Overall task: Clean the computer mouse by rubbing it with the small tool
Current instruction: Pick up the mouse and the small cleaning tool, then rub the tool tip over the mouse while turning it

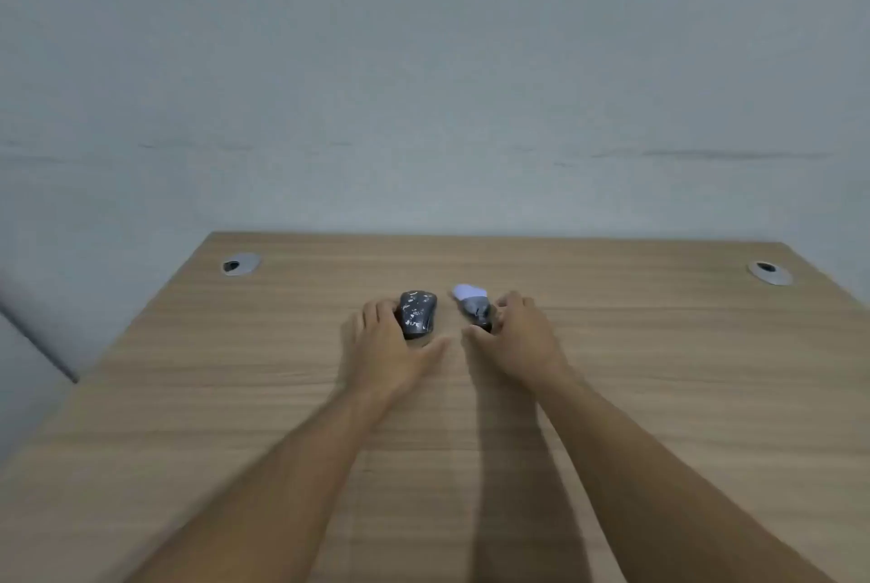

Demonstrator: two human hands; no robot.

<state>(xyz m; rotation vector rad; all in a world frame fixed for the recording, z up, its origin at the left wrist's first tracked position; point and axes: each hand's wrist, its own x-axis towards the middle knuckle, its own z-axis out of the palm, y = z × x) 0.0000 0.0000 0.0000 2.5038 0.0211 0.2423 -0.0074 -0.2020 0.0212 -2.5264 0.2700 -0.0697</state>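
A dark computer mouse [417,313] flecked with white marks lies on the wooden desk [659,394], near its middle. My left hand [383,340] curls round the mouse's left side, thumb stretched out to the right below it. To the right lies the small tool [472,304], a grey and black body with a pale bluish-white tip pointing up-left. My right hand [522,333] has its fingers wrapped on the tool's dark lower end. Both objects rest on the desk surface. The frame is slightly blurred.
Two grey cable grommets sit in the desk, one at the far left [241,263] and one at the far right [769,272]. A pale wall [423,88] rises right behind the desk's far edge. The desk's left edge runs diagonally at the left.
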